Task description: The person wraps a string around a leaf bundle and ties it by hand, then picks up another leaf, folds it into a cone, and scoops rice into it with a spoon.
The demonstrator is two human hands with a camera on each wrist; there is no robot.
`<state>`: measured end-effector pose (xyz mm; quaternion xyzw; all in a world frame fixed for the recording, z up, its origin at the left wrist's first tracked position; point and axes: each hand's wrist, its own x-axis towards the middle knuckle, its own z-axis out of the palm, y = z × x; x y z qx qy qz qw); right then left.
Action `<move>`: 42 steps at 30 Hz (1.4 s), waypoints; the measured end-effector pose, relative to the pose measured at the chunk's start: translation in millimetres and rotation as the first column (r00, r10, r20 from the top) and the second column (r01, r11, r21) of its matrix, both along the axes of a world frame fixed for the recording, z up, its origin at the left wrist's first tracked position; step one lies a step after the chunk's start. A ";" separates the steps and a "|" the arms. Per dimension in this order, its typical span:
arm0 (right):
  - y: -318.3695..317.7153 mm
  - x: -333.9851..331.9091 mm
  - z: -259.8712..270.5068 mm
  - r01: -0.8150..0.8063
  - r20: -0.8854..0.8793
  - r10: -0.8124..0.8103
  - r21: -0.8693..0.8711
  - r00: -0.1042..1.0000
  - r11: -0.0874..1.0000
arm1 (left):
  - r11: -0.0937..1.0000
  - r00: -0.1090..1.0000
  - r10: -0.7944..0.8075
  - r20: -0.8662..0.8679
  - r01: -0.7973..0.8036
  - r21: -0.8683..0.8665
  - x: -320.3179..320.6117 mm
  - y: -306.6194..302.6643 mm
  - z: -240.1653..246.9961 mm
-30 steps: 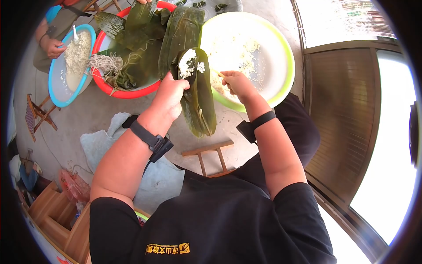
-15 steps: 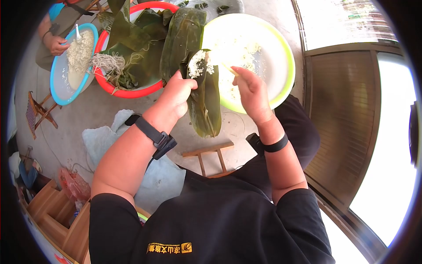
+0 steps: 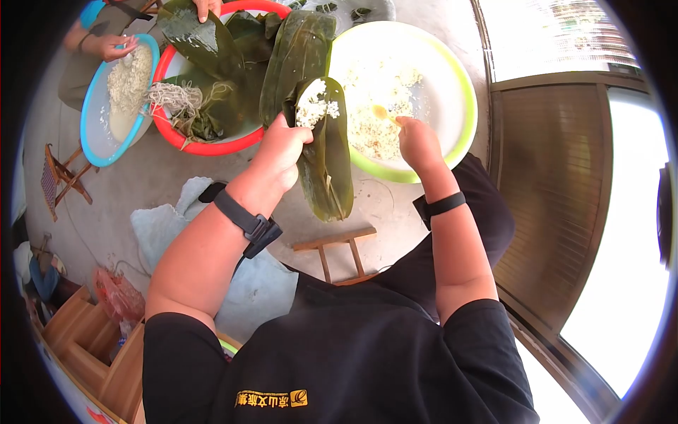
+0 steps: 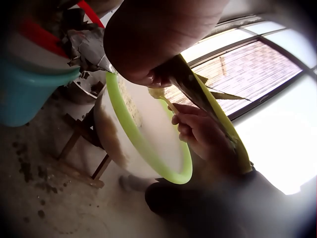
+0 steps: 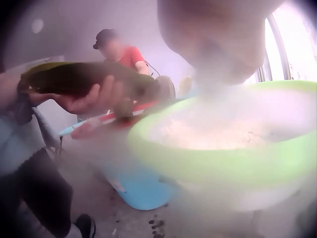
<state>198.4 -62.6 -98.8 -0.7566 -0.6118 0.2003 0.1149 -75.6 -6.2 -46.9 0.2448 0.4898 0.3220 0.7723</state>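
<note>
In the head view my left hand grips a folded green leaf, thumb over its near edge. White rice lies in the leaf's upper fold. My right hand pinches the handle of a small yellowish spoon above the rice in the green-rimmed basin. The left wrist view shows the spoon in the fingers of my right hand, beyond the leaf. From the right wrist, my left hand supports the leaf from below.
A red basin of leaves and string stands left of the green-rimmed one. Further left, another person's hand is over a blue basin of rice. A wooden stool stands below the leaf.
My right hand has moved away from the leaf, out over the basin, with the spoon. The leaf shifted slightly right with my left hand. Another person's hands moved, one at a leaf over the red basin.
</note>
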 end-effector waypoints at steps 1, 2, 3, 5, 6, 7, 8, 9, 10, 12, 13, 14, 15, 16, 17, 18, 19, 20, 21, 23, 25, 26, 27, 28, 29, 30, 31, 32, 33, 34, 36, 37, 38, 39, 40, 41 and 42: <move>-0.2 0.4 -8.7 -0.009 0.008 0.010 -0.069 1.000 0.998 | 1.000 1.000 0.004 -0.002 -0.004 -0.002 -1.0 -0.2 3.0; -0.7 2.3 -16.3 -0.018 0.015 0.020 -0.138 1.000 0.990 | 1.000 1.000 0.008 -0.004 -0.008 -0.003 -1.8 -0.2 5.0; -0.4 -2.8 -17.1 0.035 -0.139 -0.064 -0.200 0.988 0.979 | 1.000 1.000 0.017 -0.017 -0.017 0.004 -2.4 -0.4 5.4; 1.8 -22.1 -16.7 0.110 -0.411 -0.253 -0.341 0.876 0.934 | 0.999 0.999 0.032 -0.043 -0.031 0.019 -2.9 -0.8 5.4; 3.7 -27.4 -14.3 0.131 -0.471 -0.313 -0.380 0.825 0.916 | 0.999 0.999 0.034 -0.031 -0.033 0.015 -2.3 -0.7 5.2; 6.6 -32.0 -10.9 0.150 -0.526 -0.373 -0.418 0.765 0.896 | 0.999 0.999 0.035 -0.019 -0.034 0.012 -1.8 -0.3 5.0; 9.0 -34.1 -9.6 0.163 -0.574 -0.430 -0.456 0.697 0.875 | 0.999 0.999 0.036 -0.007 -0.036 0.009 -1.3 0.2 4.7; 11.7 -33.5 -13.9 0.159 -0.612 -0.471 -0.494 0.635 0.855 | 0.999 0.999 0.032 -0.014 -0.032 0.009 -1.0 0.8 3.5; 12.5 -31.3 -16.5 0.152 -0.638 -0.491 -0.510 0.593 0.847 | 1.000 0.999 0.029 -0.021 -0.029 0.008 -1.0 1.2 1.7; 13.6 -28.1 -16.7 0.129 -0.684 -0.525 -0.542 0.507 0.831 | 1.000 0.999 0.025 -0.028 -0.024 0.012 -1.0 1.6 0.1; 13.1 -26.7 -13.8 0.125 -0.697 -0.533 -0.547 0.480 0.828 | 1.000 0.999 0.023 -0.027 -0.023 0.017 -1.1 1.8 0.2; 12.2 -24.7 -9.4 0.119 -0.710 -0.540 -0.552 0.452 0.825 | 1.000 0.999 0.023 -0.026 -0.022 0.022 -1.2 2.3 0.5; 11.8 -23.9 -3.0 0.111 -0.722 -0.545 -0.556 0.425 0.823 | 0.999 0.999 0.026 -0.032 -0.025 0.024 -1.1 2.9 -0.6; 10.8 -22.7 2.6 0.135 -0.730 -0.534 -0.532 0.426 0.836 | 0.999 0.999 0.031 -0.040 -0.030 0.027 -0.8 3.4 -2.6; 9.0 -21.0 8.4 0.159 -0.738 -0.523 -0.508 0.426 0.846 | 0.999 0.998 0.035 -0.048 -0.034 0.029 -0.9 4.1 -4.3; 6.9 -20.2 15.4 0.185 -0.745 -0.513 -0.483 0.426 0.856 | 0.999 0.999 0.026 -0.033 -0.025 0.026 -1.3 4.5 -5.6; 6.1 -21.1 26.8 0.208 -0.758 -0.500 -0.456 0.419 0.865 | 1.000 1.000 0.015 -0.018 -0.015 0.022 -1.4 5.1 -6.7; 5.0 -22.8 36.0 0.233 -0.774 -0.480 -0.419 0.413 0.877 | 1.000 1.000 0.003 -0.003 -0.003 0.018 -0.9 5.1 -7.0; 4.0 -24.2 44.5 0.258 -0.789 -0.459 -0.382 0.408 0.887 | 1.000 1.000 0.005 0.014 -0.005 0.009 0.3 4.6 -4.9; 1.7 -30.6 65.1 0.300 -0.793 -0.413 -0.302 0.447 0.905 | 1.000 0.999 0.010 0.047 -0.009 -0.007 2.8 3.3 1.3; -2.1 -40.3 68.3 0.265 -0.710 -0.218 -0.046 0.670 0.963 | 1.000 0.998 -0.019 0.067 0.020 -0.022 4.0 3.3 2.6; -4.0 -46.8 70.0 0.221 -0.633 -0.123 0.079 0.764 0.972 | 0.999 0.997 -0.033 0.076 0.035 -0.029 4.5 3.4 3.4; -5.2 -56.3 79.1 0.180 -0.540 -0.092 0.113 0.837 0.977 | 0.998 0.997 -0.048 0.066 0.050 -0.028 5.4 2.9 7.7; -6.4 -60.7 73.7 0.060 -0.385 0.070 0.314 0.920 0.947 | 0.998 0.997 -0.062 0.054 0.063 -0.027 6.7 2.3 14.8; -6.7 -65.3 75.5 -0.054 -0.251 0.148 0.345 0.957 0.937 | 0.997 0.996 -0.076 0.043 0.077 -0.026 7.4 1.8 18.8; -6.8 -69.4 77.2 -0.170 -0.112 0.223 0.359 0.968 0.918 | 0.996 0.995 -0.082 0.056 0.084 -0.037 7.7 1.4 18.1; -6.2 -72.7 76.2 -0.197 -0.088 0.249 0.388 0.964 0.900 | 0.995 0.994 -0.086 0.069 0.090 -0.048 7.4 1.4 16.3; -5.8 -73.3 75.7 -0.174 -0.105 0.237 0.416 0.966 0.893 | 0.994 0.993 -0.089 0.081 0.093 -0.059 6.1 1.6 14.6; -6.1 -72.8 75.3 -0.149 -0.122 0.224 0.442 0.967 0.885 | 0.994 0.993 -0.085 0.080 0.090 -0.055 5.3 1.4 13.7; -6.4 -71.2 74.9 -0.124 -0.139 0.211 0.466 0.968 0.876 | 0.995 0.993 -0.083 0.081 0.087 -0.050 5.3 1.2 13.0; -5.0 -62.7 72.3 -0.003 -0.252 0.122 0.428 0.960 0.904 | 0.996 0.993 -0.074 0.092 0.078 -0.042 5.1 1.5 10.7; -4.1 -57.7 69.2 0.060 -0.299 0.065 0.389 0.952 0.919 | 0.997 0.993 -0.066 0.102 0.070 -0.038 4.1 2.0 8.7; -2.6 -51.9 64.9 0.121 -0.344 0.006 0.347 0.939 0.930 | 0.998 0.992 -0.058 0.111 0.062 -0.033 2.9 2.4 6.6; 0.3 -43.1 56.5 0.126 -0.313 -0.023 0.315 0.950 0.941 | 0.999 0.994 -0.041 0.100 0.044 -0.024 2.2 2.1 3.9; 1.3 -33.6 45.2 0.107 -0.277 -0.042 0.226 0.960 0.968 | 1.000 0.996 -0.025 0.089 0.027 -0.015 1.8 1.8 1.2; 1.0 -23.8 31.6 0.092 -0.239 -0.058 0.133 0.969 0.987 | 1.000 0.997 -0.010 0.078 0.010 -0.006 1.6 1.7 -0.4; 0.9 -16.1 17.6 0.080 -0.200 -0.071 0.039 0.977 0.996 | 1.000 0.999 0.000 0.047 -0.001 0.007 1.4 1.4 -1.0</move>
